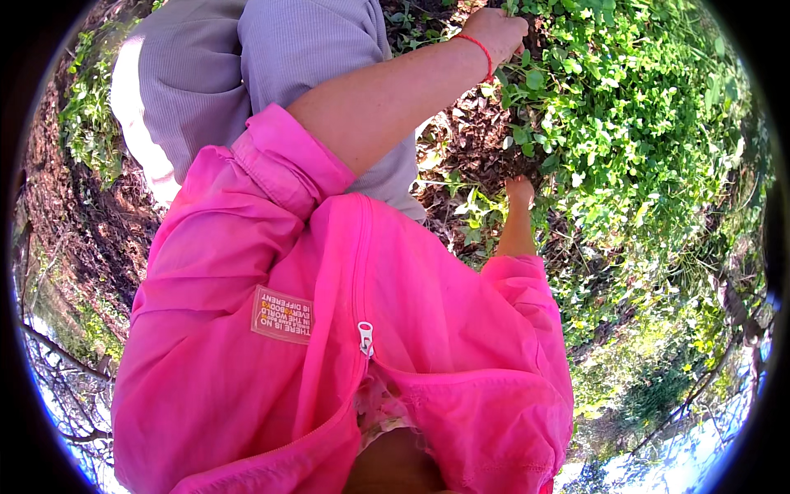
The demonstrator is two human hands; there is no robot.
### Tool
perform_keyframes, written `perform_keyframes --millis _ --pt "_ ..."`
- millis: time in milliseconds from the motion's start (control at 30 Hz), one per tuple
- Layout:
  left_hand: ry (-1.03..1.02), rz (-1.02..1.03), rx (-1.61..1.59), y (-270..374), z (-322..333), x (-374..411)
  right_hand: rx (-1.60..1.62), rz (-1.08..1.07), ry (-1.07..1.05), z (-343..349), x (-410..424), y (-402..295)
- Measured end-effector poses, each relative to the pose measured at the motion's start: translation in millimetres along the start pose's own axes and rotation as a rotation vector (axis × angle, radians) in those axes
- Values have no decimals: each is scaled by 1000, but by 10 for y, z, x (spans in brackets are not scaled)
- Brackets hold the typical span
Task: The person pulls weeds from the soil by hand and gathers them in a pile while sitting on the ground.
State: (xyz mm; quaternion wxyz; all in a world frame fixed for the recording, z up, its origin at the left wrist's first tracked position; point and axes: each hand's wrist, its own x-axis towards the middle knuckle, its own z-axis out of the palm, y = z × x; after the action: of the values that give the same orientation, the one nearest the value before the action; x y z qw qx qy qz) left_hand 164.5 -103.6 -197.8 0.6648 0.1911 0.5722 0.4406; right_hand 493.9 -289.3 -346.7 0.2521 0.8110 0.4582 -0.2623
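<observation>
My left hand, with a red cord around its wrist, is at the top, its fingers curled at the edge of the leafy green plants. A green stem shows at its closed fingers. Lower down, my right hand reaches to the ground beside the same plants. Its fingers are mostly hidden, so I cannot see what they hold. Between the two hands lies brown soil with dry leaf litter. A small light-green plant grows just left of my right hand.
My grey ribbed trousers fill the upper left, and my pink zipped jacket covers the lower middle. Dark bare soil with more weeds lies at the left. Bare branches show at the lower left rim.
</observation>
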Motion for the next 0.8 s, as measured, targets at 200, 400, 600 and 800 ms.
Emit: perform_keyframes --millis 200,400,600,800 --pt "35 74 134 -60 -59 -10 -386 38 -166 -1 -163 -381" --pt "-52 34 110 -83 26 -117 -507 12 -147 285 22 -213" --pt "-15 43 86 -96 -66 -154 -218 -89 -50 292 -177 -59" --pt "55 48 79 -166 -134 -33 -141 28 -170 716 -1333 216"
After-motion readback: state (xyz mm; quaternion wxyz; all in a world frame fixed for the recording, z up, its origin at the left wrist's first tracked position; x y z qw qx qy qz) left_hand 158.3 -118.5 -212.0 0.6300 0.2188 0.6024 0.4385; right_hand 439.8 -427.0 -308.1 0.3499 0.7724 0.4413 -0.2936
